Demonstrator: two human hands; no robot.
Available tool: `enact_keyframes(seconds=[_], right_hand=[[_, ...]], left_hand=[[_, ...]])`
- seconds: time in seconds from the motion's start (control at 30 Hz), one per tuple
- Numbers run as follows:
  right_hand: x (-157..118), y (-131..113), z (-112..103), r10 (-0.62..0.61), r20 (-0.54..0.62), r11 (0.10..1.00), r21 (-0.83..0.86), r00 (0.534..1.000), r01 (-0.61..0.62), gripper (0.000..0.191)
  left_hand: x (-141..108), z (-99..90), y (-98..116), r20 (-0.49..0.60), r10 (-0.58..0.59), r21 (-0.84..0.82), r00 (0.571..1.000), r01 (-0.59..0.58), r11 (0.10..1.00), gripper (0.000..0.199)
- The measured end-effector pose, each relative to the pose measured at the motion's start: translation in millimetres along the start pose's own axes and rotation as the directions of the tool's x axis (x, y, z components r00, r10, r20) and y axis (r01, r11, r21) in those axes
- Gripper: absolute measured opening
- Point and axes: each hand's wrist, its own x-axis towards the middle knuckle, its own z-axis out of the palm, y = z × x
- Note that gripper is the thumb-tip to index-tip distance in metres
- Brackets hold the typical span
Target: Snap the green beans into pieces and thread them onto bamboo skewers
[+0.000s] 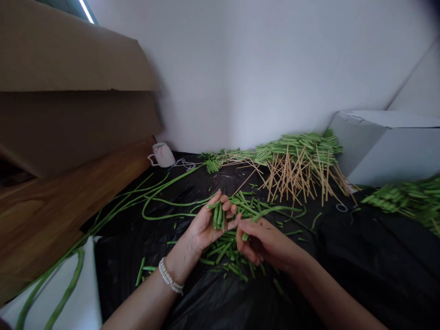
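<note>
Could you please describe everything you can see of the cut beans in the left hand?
The cut beans are a small cluster of short, smooth, bright green pieces, roughly parallel and nearly upright. They rest in the curled fingers of the left hand, above a scattered heap of similar pieces on black plastic sheeting.

Left hand [206,227] — right hand [264,243] — both curled

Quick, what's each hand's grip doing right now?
Left hand: closed, holding a bunch of cut green bean pieces.
Right hand: closed, pinching a long green bean.
</note>
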Motion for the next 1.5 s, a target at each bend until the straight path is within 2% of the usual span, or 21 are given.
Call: enact_keyframes(seconds=[0.1,0.2,0.27,0.33,0.4,0.5,0.6,0.67,0.73,0.83,0.9,0.97,1.03,1.1,1.2,1.3,1.4,1.5], right_hand=[[1,2,-1,0.012,0.008,0.999,-0.035,1.0,-0.012,0.053],[1,2,-1,0.046,0.041,0.994,-0.1,0.998,-0.041,0.058],[0,1,0,0.074,0.067,0.986,-0.156,0.995,-0.063,0.06],[0,1,1,0.103,0.064,0.973,-0.213,0.993,-0.088,0.061],[1,1,2,0.123,0.045,0.961,-0.256,0.991,-0.108,0.063],[1,0,1,0.126,0.033,0.938,-0.328,0.991,-0.108,0.065],[2,-3,-3,0.017,-0.08,0.9,-0.434,0.997,-0.05,0.067],[3,-5,-6,-0.112,-0.188,0.884,-0.468,0.976,0.012,0.066],[4,-6,-9,-0.189,-0.258,0.884,-0.466,0.948,0.05,0.065],[7,-3,-11,-0.173,-0.309,0.873,-0.487,0.935,0.0,0.06],[8,0,-12,-0.175,-0.338,0.848,-0.529,0.925,-0.033,0.055],[10,2,-12,-0.256,-0.395,0.815,-0.578,0.882,-0.023,0.052],[10,2,-12,-0.347,-0.447,0.779,-0.627,0.824,-0.013,0.049],[10,1,-12,-0.354,-0.448,0.76,-0.649,0.821,-0.026,0.047],[8,-3,-10,-0.278,-0.387,0.77,-0.637,0.879,-0.037,0.043],[7,-5,-9,-0.199,-0.356,0.838,-0.545,0.913,-0.03,0.045],[7,-4,-8,-0.11,-0.349,0.95,-0.311,0.931,-0.005,0.05],[7,-4,-6,-0.076,-0.328,0.996,-0.058,0.942,0.06,0.05]], left_hand=[[-3,2.8,-2,-0.047,-0.041,0.047,0.998,0.044,0.998,0.017],[-7,7.7,-5,-0.025,-0.028,0.242,0.999,0.033,0.97,0.015],[-9,9.6,-7,-0.018,0.032,0.452,0.999,-0.02,0.892,0.022],[-10,9.7,-10,-0.043,0.048,0.612,0.998,-0.011,0.791,0.03],[-11,8.8,-12,-0.081,0.03,0.687,0.996,0.034,0.726,0.038],[-12,7.9,-12,-0.088,0.019,0.728,0.996,0.052,0.684,0.041],[-12,9.5,-9,-0.072,0.011,0.752,0.997,0.047,0.657,0.036],[-13,11.5,-7,-0.072,0.002,0.775,0.997,0.055,0.629,0.033],[-14,13.4,-6,-0.058,-0.033,0.807,0.998,0.067,0.586,0.032],[-15,13.8,-6,-0.036,-0.098,0.851,0.994,0.082,0.518,0.032],[-15,11.7,-7,-0.062,-0.075,0.876,0.995,0.091,0.473,0.033],[-14,9.1,-8,-0.089,-0.026,0.902,0.996,0.091,0.423,0.036],[-14,7.7,-9,-0.071,-0.014,0.924,0.997,0.071,0.376,0.037],[-14,8.5,-9,-0.015,-0.044,0.934,0.999,0.03,0.356,0.038],[-15,12.3,-8,0.035,-0.08,0.924,0.996,-0.001,0.382,0.038],[-17,15.1,-7,0.053,-0.067,0.914,0.996,-0.022,0.405,0.035],[-18,16.4,-7,0.097,0.006,0.92,0.995,-0.092,0.38,0.028],[-19,17.3,-8,0.124,0.081,0.911,0.989,-0.145,0.386,0.025]])
